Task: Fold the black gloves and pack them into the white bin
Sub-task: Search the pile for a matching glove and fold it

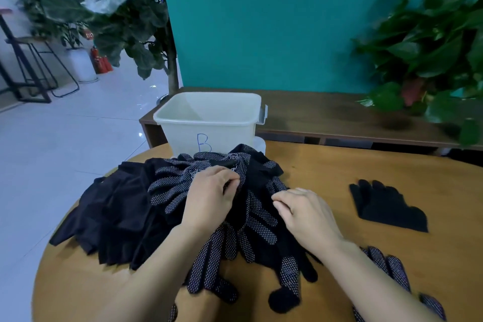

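A heap of black gloves [136, 206], many with white grip dots, covers the left and middle of the round wooden table [326, 172]. My left hand [209, 196] rests on top of the heap, its fingers pinching a dotted glove near the cuff. My right hand [305, 212] lies just to the right, fingers curled onto the edge of another dotted glove. One plain black glove [386, 204] lies flat and apart at the right. The white bin [209, 123], marked with a blue "B", stands behind the heap and looks empty.
A dark wooden bench [326, 115] runs behind the table against a teal wall. Leafy plants stand at the far right [431, 47] and back left [109, 8]. More dotted gloves [392, 266] lie under my right forearm near the table's front edge.
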Motion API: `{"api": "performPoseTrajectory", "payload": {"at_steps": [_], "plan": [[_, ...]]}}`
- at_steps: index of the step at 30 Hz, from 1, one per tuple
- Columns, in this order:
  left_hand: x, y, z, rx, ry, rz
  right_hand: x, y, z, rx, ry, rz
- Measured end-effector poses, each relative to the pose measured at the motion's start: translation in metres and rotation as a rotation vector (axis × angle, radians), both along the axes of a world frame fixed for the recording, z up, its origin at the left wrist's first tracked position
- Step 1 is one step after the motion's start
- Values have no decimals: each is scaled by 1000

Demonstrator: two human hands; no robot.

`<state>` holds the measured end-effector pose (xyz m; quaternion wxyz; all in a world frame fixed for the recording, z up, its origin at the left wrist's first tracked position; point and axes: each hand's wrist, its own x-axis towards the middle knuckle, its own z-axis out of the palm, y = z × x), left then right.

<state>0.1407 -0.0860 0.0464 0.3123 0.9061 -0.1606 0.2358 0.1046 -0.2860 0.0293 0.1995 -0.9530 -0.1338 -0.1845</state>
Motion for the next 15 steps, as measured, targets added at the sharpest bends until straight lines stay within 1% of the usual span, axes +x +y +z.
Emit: {"api": "performPoseTrajectory", "payload": {"at_steps": [3, 5, 10, 12, 15], "plan": [[19, 0, -2, 47, 10, -43, 25, 3, 2, -15, 41, -20], [31, -2, -7, 104, -9, -64, 40, 6, 2, 0, 90, -73], [56, -15, -20, 328, -53, -120, 62, 22, -6, -41, 250, -223], [61, -16, -25, 330, -25, -113, 67, 28, -11, -20, 283, -251], [63, -12, -37, 284, 17, -93, 69, 31, -18, 36, 287, -295]]}}
